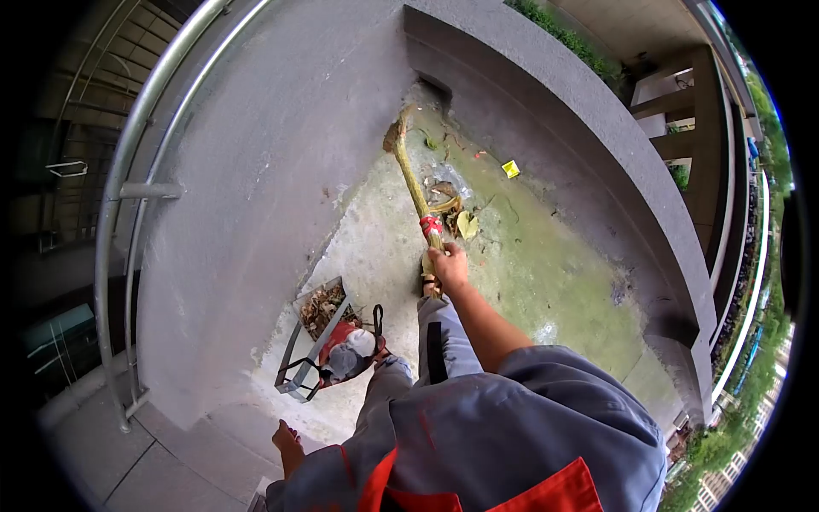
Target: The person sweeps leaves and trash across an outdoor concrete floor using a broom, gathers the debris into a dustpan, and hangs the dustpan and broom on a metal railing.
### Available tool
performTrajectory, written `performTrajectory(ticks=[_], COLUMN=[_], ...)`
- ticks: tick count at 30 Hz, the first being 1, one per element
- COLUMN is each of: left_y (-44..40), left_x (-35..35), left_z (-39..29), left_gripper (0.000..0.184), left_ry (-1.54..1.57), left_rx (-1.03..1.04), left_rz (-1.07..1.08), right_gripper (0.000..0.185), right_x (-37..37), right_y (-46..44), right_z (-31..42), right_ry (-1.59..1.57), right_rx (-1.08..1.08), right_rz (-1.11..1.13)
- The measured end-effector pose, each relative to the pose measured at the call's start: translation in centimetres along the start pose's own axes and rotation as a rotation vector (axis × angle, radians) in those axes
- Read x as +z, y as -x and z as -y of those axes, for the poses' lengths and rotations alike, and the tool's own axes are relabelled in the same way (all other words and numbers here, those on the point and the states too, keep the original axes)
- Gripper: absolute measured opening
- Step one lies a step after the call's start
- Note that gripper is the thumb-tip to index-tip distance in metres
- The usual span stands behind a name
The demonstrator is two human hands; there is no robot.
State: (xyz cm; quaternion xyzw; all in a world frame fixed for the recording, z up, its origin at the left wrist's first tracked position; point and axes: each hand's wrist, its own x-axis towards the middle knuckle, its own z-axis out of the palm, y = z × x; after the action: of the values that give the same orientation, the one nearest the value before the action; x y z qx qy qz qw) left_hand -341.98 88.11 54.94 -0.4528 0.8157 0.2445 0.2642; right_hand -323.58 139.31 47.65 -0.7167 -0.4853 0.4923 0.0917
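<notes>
My right hand is closed around a straw-coloured broom, just below a red wrapping tied round it. The broom reaches forward along the floor, its brown far end near the wall corner. Dry leaves and bits of litter lie beside it. My left hand hangs low at my side, holding nothing, its fingers partly stretched out. Ahead of it stands a metal-framed dustpan with dry leaves in its far part. Red, grey and white cloths lie against the frame.
A low curved concrete wall runs along the right. A metal railing is fixed to the grey wall on the left. A yellow wrapper lies on the greenish, stained floor. My feet stand between the broom and dustpan.
</notes>
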Motion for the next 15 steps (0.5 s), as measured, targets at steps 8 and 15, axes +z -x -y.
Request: performTrajectory(ticks=[8, 15], left_y=[8.7, 8.9], left_x=[5.4, 7.3], left_z=[-8.8, -12.8], left_gripper=[0.040, 0.033], left_ry=[-0.122, -0.205], left_rx=[0.114, 0.170], left_rz=[0.164, 0.243], right_gripper=[0.023, 0.036], right_x=[-5.7, -7.2], right_y=[-3.0, -3.8], right_z=[3.6, 8.6], right_ry=[-0.353, 0.097], right_rx=[0.370, 0.084], right_rz=[0.021, -0.018])
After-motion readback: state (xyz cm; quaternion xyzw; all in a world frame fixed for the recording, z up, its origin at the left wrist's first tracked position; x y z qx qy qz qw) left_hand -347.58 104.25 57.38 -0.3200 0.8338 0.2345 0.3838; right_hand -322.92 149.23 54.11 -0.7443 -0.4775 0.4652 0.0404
